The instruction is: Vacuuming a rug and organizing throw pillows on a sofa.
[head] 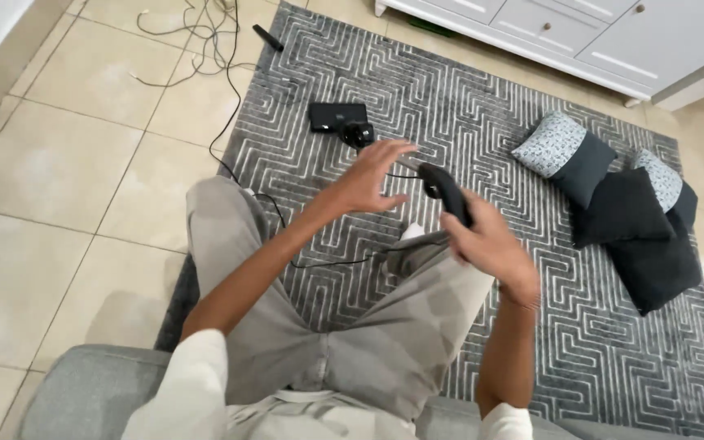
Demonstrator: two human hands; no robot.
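A person sits on a grey sofa (83, 383) and looks down at their own lap. The right hand (489, 240) is wrapped tight around a small black gadget (443, 189), maybe a remote or a game controller. The gadget sticks up out of the fist, so its top end points away from the person. Holding it by the bottom like that leaves the top end free.

The left hand (368, 178) is wide open, with the fingers spread and nothing in it. It hangs in the air just beside the gadget, not touching it, with the palm turned toward it.

Both hands float above the knees, over a grey rug (482, 106) with a white maze pattern. The rug lies on a pale tile floor (50, 163).

On the rug, past the hands, sit a flat black box (337, 116) and a small black camera-like thing (358, 133) touching it. A thin black wire (230, 106) runs from the tiles onto the rug and past the person's leg. More loose wires lie in a heap on the tiles near the top.

To the right, some pillows (621, 212) lie in a bunch on the rug, some dark and some with a light pattern. A white cabinet (580, 28) stands behind the rug.
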